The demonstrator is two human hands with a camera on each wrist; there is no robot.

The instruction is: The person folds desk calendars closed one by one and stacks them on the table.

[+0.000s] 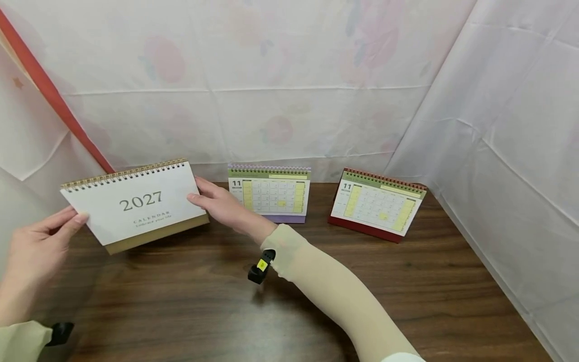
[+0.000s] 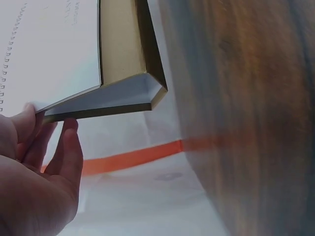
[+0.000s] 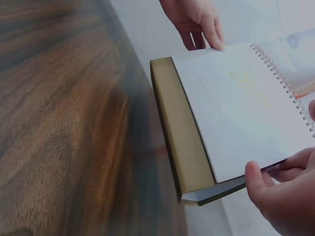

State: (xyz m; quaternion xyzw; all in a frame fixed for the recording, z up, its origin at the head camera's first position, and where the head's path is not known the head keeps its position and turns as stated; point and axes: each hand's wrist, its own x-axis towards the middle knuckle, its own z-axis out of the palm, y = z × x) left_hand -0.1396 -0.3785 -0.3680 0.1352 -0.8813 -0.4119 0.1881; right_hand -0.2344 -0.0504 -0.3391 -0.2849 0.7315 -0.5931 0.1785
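Note:
A desk calendar with a white cover reading 2027, a gold spiral and a tan base hangs tilted between both hands, seemingly just above the table. At its left edge, my left hand pinches it, thumb on the cover and fingers behind. My right hand grips the opposite edge, its thumb on the front. In the left wrist view, the hollow side of the tan stand shows beyond the left hand. The right wrist view has the right hand at the near edge.
A purple-based calendar stands behind the right hand, open at 11. Farther right is a dark red-based calendar, also at 11. White patterned cloth hangs behind the wooden table, with a red ribbon at left.

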